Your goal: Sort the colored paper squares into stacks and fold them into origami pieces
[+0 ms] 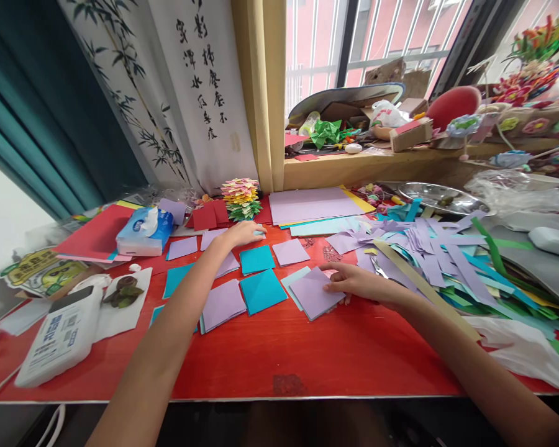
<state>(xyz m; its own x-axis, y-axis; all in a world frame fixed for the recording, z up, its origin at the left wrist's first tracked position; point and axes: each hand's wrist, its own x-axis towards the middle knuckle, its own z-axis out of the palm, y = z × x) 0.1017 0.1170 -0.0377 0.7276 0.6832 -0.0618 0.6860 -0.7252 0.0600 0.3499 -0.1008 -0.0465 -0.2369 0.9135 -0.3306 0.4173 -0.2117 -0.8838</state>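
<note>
My left hand (245,234) reaches over the far row of paper squares, palm down, fingers stretched out over a pale blue paper square (259,236) that it partly hides. My right hand (347,279) has its thumb on a lilac paper square (313,297) and other fingers at its edge; a pale blue square (292,286) shows beneath. Between the hands lie turquoise squares (263,290) and a single lilac square (290,252). Nearer my left forearm is a lilac square (223,304) on a small stack. Scissors (379,267) lie beside my right hand.
Paper strips (428,248) are heaped at the right, near a metal dish (442,197). Large lilac sheets (312,205) lie at the back beside a folded-paper piece (241,198). A tissue pack (144,231) and a white box (58,335) stand left. The red table's front edge (242,399) is close.
</note>
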